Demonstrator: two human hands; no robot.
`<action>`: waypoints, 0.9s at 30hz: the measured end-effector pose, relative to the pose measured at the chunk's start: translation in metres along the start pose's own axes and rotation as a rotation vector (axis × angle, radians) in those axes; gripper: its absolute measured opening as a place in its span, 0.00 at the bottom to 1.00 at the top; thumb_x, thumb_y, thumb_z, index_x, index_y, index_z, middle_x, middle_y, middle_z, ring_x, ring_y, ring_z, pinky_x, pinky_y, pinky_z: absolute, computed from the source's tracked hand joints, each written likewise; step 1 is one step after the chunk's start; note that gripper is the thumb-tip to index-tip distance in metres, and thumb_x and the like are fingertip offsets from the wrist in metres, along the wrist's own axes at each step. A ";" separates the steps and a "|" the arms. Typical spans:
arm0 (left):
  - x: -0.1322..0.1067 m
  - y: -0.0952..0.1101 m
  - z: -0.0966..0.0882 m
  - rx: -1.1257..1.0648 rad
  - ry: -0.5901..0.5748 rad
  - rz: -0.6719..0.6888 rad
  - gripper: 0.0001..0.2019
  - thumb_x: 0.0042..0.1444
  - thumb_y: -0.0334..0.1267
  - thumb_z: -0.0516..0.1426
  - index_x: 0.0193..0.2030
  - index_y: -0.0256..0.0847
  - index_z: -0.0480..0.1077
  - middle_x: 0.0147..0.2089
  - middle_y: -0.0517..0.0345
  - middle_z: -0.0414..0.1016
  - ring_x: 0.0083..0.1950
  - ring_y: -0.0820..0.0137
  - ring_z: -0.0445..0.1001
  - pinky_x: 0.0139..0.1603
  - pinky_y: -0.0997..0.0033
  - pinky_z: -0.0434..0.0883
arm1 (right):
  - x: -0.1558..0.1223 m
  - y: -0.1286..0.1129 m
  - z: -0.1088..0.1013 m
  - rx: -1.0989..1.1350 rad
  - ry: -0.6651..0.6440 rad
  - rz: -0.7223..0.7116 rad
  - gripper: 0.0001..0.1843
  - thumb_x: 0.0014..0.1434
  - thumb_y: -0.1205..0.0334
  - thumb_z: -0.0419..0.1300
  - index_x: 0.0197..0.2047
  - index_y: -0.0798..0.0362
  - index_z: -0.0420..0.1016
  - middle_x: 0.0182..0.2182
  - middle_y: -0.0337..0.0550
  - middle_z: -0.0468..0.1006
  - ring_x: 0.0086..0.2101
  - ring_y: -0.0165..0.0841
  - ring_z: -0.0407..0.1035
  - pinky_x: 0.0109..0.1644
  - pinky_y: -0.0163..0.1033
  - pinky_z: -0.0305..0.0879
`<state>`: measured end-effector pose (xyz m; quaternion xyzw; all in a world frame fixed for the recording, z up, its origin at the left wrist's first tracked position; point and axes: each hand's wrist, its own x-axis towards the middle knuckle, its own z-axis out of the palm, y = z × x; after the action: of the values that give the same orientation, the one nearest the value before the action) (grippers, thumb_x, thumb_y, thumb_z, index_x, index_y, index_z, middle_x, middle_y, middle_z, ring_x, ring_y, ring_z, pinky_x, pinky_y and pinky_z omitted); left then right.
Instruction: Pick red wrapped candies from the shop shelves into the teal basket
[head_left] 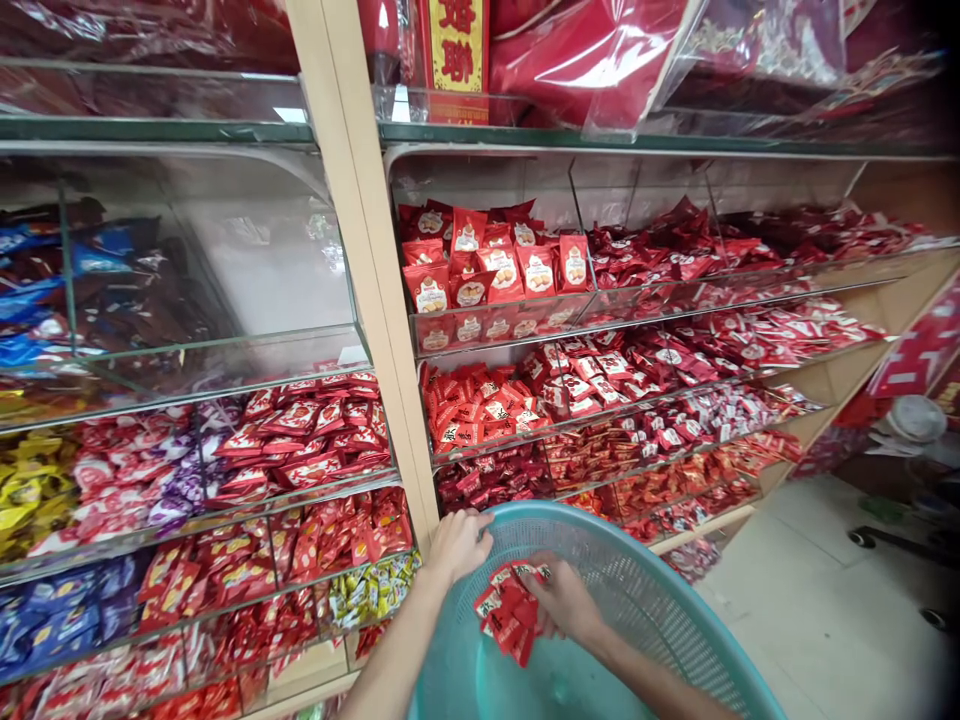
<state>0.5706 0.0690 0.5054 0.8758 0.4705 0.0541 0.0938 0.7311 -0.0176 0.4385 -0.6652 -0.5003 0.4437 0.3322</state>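
basket (pixel 660 600): near side open, packets (pixel 510 620) at its far rim. shelf bins (pixel 525 400) just beyond, fronts walled.

I see a teal plastic basket (pixel 660 600), matt, its wall pierced with fine mesh holes and its bottom smooth. My right hand (pixel 566 600) is closed around a bunch of small red sweets (pixel 510 612) in glossy foil-like wrappers, while my left hand (pixel 459 545) grips the basket's rim. The bins (pixel 510 325) on the shelves look like clear, shiny acrylic or glass. The upright post (pixel 367 270) is pale wood-look board, smooth and matt. The floor (pixel 810 600) is pale, slightly glossy tile.
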 end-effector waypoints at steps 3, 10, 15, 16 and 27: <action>-0.001 0.000 0.002 -0.003 0.001 -0.019 0.20 0.56 0.41 0.46 0.55 0.51 0.64 0.52 0.58 0.70 0.50 0.65 0.69 0.51 0.66 0.64 | -0.009 -0.032 -0.017 -0.099 0.071 -0.171 0.17 0.57 0.51 0.46 0.38 0.53 0.66 0.10 0.32 0.66 0.11 0.30 0.62 0.15 0.31 0.54; -0.003 -0.002 0.009 -0.027 0.042 -0.021 0.20 0.56 0.43 0.46 0.55 0.50 0.64 0.52 0.56 0.69 0.49 0.65 0.69 0.52 0.65 0.64 | -0.018 -0.149 -0.064 -0.226 0.202 -0.688 0.15 0.59 0.51 0.47 0.36 0.50 0.70 0.16 0.34 0.66 0.19 0.27 0.61 0.24 0.31 0.55; -0.003 -0.002 0.010 -0.031 0.041 -0.028 0.20 0.56 0.43 0.46 0.55 0.48 0.64 0.52 0.56 0.70 0.49 0.66 0.69 0.52 0.66 0.64 | 0.022 -0.225 -0.078 -0.451 0.216 -0.817 0.08 0.55 0.58 0.55 0.37 0.53 0.69 0.28 0.38 0.73 0.28 0.27 0.66 0.33 0.31 0.60; -0.003 -0.002 0.010 -0.036 0.047 -0.026 0.20 0.56 0.42 0.45 0.55 0.48 0.64 0.52 0.56 0.70 0.49 0.66 0.69 0.52 0.67 0.64 | 0.032 -0.236 -0.078 -0.518 0.193 -0.801 0.08 0.54 0.60 0.56 0.36 0.53 0.69 0.31 0.39 0.74 0.30 0.27 0.67 0.35 0.31 0.60; -0.003 -0.005 0.013 -0.059 0.075 -0.030 0.21 0.56 0.42 0.46 0.55 0.48 0.64 0.52 0.56 0.70 0.48 0.66 0.69 0.52 0.67 0.63 | 0.060 -0.260 -0.057 -0.823 0.096 -0.475 0.31 0.34 0.50 0.67 0.40 0.57 0.66 0.36 0.51 0.75 0.37 0.42 0.69 0.33 0.37 0.61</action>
<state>0.5679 0.0677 0.4916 0.8629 0.4847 0.0992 0.1029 0.6931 0.1132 0.6753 -0.6284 -0.7568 0.0894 0.1564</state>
